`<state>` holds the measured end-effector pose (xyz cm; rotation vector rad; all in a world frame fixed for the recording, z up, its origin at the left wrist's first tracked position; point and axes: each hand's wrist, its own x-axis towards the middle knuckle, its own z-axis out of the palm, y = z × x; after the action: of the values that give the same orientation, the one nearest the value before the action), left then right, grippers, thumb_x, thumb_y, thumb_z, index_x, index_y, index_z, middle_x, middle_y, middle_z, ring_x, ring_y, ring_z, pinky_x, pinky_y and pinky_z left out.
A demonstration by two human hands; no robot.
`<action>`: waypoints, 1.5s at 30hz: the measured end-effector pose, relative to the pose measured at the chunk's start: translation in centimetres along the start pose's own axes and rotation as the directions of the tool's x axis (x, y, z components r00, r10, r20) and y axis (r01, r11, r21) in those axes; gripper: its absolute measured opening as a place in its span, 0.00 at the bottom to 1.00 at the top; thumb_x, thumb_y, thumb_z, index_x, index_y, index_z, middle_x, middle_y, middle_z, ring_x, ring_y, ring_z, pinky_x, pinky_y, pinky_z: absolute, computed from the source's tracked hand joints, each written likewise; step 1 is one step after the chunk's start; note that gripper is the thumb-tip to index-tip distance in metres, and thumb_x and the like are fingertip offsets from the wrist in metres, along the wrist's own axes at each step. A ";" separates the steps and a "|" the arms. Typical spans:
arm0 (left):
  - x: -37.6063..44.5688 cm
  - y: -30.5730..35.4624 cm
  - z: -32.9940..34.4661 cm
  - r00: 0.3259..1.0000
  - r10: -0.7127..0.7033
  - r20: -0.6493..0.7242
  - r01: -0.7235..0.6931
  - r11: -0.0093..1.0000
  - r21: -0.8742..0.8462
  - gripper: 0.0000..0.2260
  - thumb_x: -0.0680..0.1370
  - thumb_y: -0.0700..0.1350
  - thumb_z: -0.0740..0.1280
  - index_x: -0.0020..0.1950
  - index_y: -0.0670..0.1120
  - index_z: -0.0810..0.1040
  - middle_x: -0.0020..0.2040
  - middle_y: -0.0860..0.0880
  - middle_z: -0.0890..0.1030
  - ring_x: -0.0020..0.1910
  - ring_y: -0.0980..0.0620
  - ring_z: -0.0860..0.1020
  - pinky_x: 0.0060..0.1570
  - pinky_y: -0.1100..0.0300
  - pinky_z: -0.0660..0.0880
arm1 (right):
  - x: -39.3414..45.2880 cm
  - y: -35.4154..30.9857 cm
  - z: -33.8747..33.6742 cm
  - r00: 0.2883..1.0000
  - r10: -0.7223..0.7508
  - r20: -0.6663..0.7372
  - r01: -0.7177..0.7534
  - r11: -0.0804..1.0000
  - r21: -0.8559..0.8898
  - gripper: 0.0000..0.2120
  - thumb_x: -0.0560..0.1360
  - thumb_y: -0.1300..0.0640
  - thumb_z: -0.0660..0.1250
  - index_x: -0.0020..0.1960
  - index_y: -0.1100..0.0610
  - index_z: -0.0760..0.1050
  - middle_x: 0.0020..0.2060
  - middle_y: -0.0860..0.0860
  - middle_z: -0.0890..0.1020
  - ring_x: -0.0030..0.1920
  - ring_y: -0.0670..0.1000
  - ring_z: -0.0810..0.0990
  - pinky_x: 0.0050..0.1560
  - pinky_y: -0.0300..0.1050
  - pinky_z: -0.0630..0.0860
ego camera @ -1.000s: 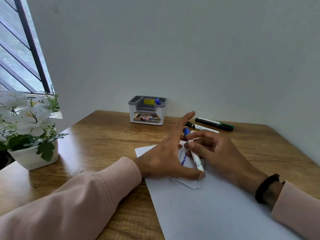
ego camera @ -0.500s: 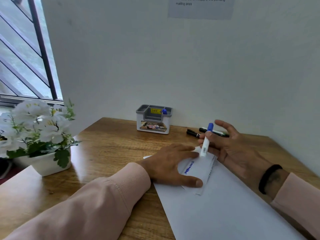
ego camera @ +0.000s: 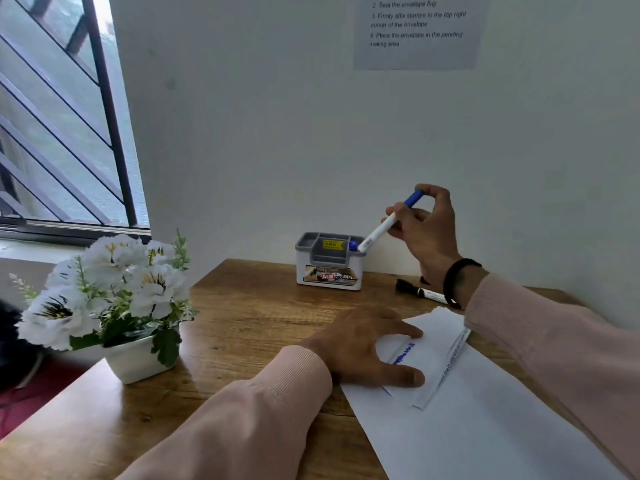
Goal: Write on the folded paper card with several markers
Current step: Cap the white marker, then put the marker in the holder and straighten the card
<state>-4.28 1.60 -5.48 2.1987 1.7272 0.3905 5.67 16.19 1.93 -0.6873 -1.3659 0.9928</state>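
Blue marker (ego camera: 388, 223) is gripped by right hand (ego camera: 424, 230), tip at organizer (ego camera: 329, 261). Card (ego camera: 424, 358) is pressed flat by left hand (ego camera: 360, 348), fingers straight.

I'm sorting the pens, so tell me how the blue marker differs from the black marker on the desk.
The blue marker is gripped in the right hand, tilted above the organizer; the black marker lies flat on the table, untouched. One has a blue cap, the other black. Both have white barrels.

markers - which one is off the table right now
The blue-capped marker, gripped in the right hand and angled toward the grey organizer. The black marker lies flat on the table.
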 end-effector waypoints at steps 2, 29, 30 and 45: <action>0.1 0.0 0.0 1.000 0.007 0.001 -0.007 1.000 0.007 0.31 0.75 0.67 0.69 0.76 0.65 0.67 0.81 0.54 0.61 0.79 0.48 0.58 0.77 0.39 0.54 | 0.9 0.6 0.9 0.992 -0.113 -0.059 0.105 0.987 -0.123 0.20 0.83 0.62 0.69 0.70 0.53 0.66 0.53 0.61 0.87 0.51 0.58 0.89 0.55 0.51 0.87; 0.5 0.0 -0.1 0.999 0.002 0.046 -0.004 0.999 0.050 0.32 0.75 0.67 0.67 0.77 0.63 0.65 0.81 0.55 0.60 0.80 0.49 0.57 0.77 0.37 0.55 | 3.1 2.8 -4.2 0.880 0.123 0.459 0.373 0.419 -0.828 0.12 0.81 0.51 0.72 0.54 0.60 0.84 0.50 0.56 0.87 0.48 0.53 0.83 0.45 0.43 0.79; 0.5 0.1 -0.2 0.999 -0.002 0.049 0.000 0.999 0.048 0.32 0.76 0.67 0.67 0.78 0.63 0.65 0.81 0.55 0.60 0.80 0.49 0.57 0.77 0.37 0.54 | 3.0 2.9 -4.9 0.860 0.216 0.462 0.379 0.335 -0.863 0.14 0.79 0.48 0.74 0.52 0.60 0.84 0.49 0.55 0.86 0.47 0.53 0.83 0.44 0.44 0.79; 1.2 -0.9 0.2 0.978 -0.043 -0.202 -0.027 0.942 -0.334 0.28 0.78 0.69 0.62 0.75 0.59 0.70 0.72 0.53 0.75 0.68 0.51 0.74 0.64 0.52 0.72 | -0.2 4.0 -8.0 0.819 0.127 0.560 0.477 0.392 -0.787 0.06 0.87 0.58 0.61 0.61 0.58 0.72 0.46 0.52 0.78 0.42 0.54 0.76 0.39 0.47 0.69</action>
<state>-4.70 2.97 -6.04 1.9593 1.6237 0.8709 12.88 18.97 -2.65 -1.0573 -2.5185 0.0941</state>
